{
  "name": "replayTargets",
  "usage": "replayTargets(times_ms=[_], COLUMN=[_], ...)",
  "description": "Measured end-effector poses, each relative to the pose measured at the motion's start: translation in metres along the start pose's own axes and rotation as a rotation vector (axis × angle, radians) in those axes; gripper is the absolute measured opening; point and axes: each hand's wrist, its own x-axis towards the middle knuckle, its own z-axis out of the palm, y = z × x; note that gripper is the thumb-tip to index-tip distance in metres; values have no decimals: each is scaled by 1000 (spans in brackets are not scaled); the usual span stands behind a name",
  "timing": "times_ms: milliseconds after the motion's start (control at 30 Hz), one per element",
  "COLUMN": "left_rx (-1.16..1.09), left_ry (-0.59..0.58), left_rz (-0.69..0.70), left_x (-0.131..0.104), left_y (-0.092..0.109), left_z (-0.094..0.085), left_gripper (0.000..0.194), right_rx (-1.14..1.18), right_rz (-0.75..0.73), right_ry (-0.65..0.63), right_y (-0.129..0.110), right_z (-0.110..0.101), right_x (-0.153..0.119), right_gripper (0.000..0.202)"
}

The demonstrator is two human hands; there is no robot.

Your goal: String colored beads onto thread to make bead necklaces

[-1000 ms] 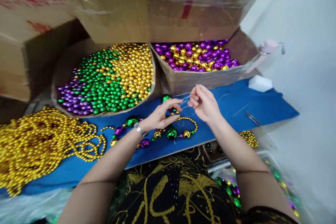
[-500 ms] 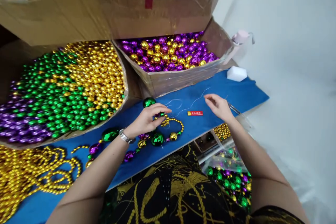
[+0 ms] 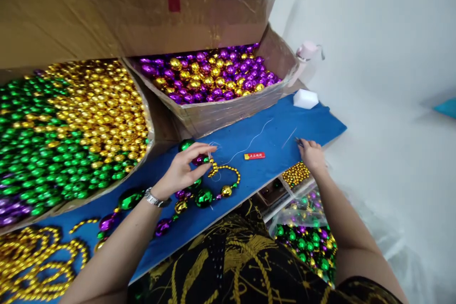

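My left hand (image 3: 188, 166) is over the blue table, with thin clear thread (image 3: 213, 152) caught at its curled fingers. The thumb and index tips stand apart. Below it lies a strand of beads (image 3: 233, 169), with small gold beads and larger green, purple and gold balls. My right hand (image 3: 312, 156) is closed near the table's right end around a small metal tool (image 3: 298, 141); only its dark tip shows, so its exact kind is hidden. A loose thread (image 3: 257, 135) lies between the hands, near a red and yellow packet (image 3: 254, 156).
Cardboard boxes of green and gold beads (image 3: 103, 109) and of purple and gold balls (image 3: 213, 76) line the back. Gold bead strands (image 3: 42, 261) lie at left. A white block (image 3: 305, 99) and pink bottle (image 3: 306, 52) stand at right. Bagged beads (image 3: 306, 242) are below.
My right hand has lowered and turned from open, and now grips the metal tool that lay beside it. My left hand stays by the bead strand. The view has shifted to the right.
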Motion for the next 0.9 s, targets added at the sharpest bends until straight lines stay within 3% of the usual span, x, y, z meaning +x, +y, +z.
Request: replayTargets(times_ms=[100,200,267,367,433,500,700,900], left_rx=[-74,-100,-96,-106,-116,-120,-109,-105], left_ry=[4,-4,-8,-18,-31,-40,-46,-76], left_rz=[0,-13,-14,11,28,37,74,105], left_x=[-1,-1,-1,-2,-3,-4,-7,-8], left_y=[2,2,2,4,5,6,6,6], left_z=[0,-1,-2,-3,-4,-5,-7,-6], left_gripper=[38,41,43,46,48,49,52,54], right_rx=[-6,234,618,969,1066,1093,1089,1012], right_rz=[6,-57,-172,-383,-500,-581,-655,-792], right_ry=[2,6,-156,-594,-691,-702,-721,-595], right_y=[-5,-41,-81,-150,-188,-213,-235,-243], right_z=[-2,-13,-25,-44,-53,-57,-57,-63], right_x=[-4,-13,-25,-47,-56,-59,-50,-49], right_gripper=[40,48,52,51,46,42,40,32])
